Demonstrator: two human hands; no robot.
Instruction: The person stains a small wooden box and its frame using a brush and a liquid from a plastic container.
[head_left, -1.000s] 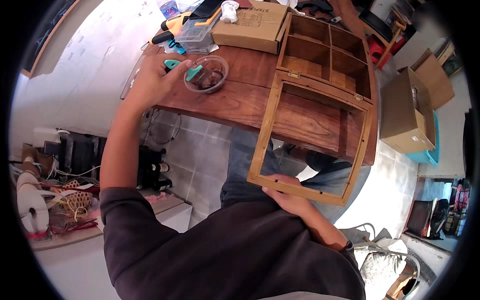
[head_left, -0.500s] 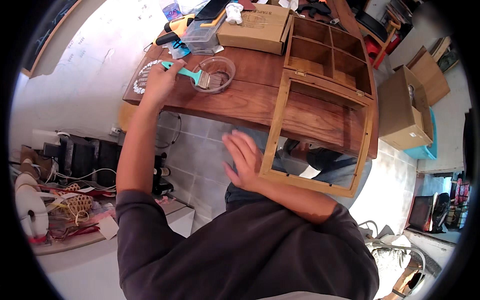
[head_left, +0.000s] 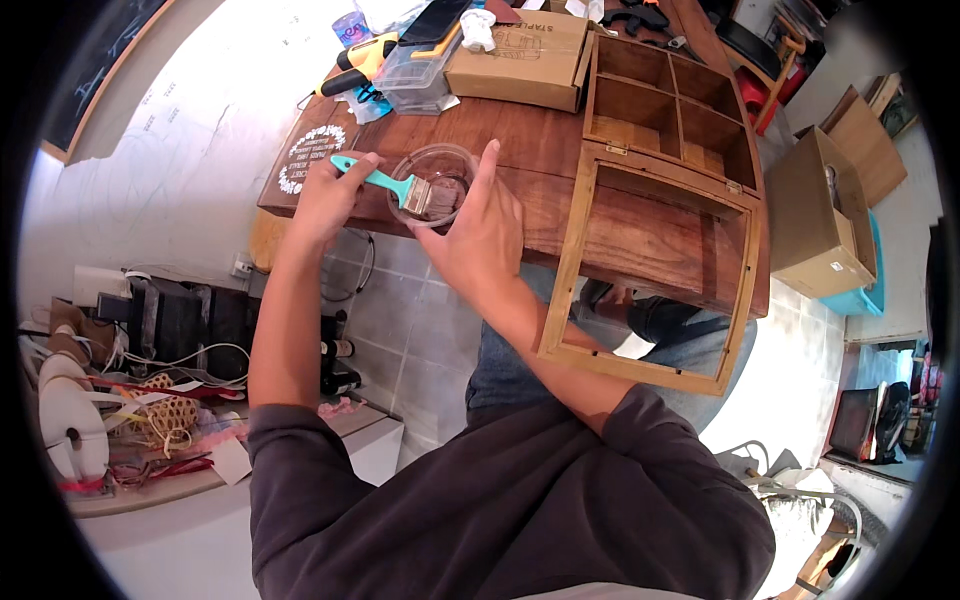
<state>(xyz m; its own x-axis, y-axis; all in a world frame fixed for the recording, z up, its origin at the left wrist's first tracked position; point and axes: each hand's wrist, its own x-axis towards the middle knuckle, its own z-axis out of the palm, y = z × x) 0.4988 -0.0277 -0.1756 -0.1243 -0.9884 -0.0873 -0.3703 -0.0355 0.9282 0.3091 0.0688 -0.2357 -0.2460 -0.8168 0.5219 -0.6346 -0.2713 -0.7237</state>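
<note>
A paintbrush [head_left: 385, 180] with a teal handle is pinched between the thumb and fingers of my left hand [head_left: 330, 197]. Its bristles rest inside a clear round plastic container [head_left: 438, 153], which has brown residue in it and sits by the table's near edge. Cupped around the container's right side is my right hand [head_left: 482, 235], open, thumb at the near rim and index finger stretched upward. I cannot tell how firmly it touches the rim. To its right stands a wooden compartment box [head_left: 668, 155] with its hinged frame lid [head_left: 572, 270] swung toward me, overhanging the table edge.
A cardboard box [head_left: 515, 65], a clear plastic case [head_left: 415, 85] and a yellow-and-black tool [head_left: 362, 62] stand along the back of the wooden table [head_left: 545, 205]. White decoration [head_left: 308, 160] marks the table's left end. An open carton [head_left: 815, 215] is on the right.
My right hand has risen from beside the lid to the container. The container and paintbrush have shifted nearer, toward the table's edge.
</note>
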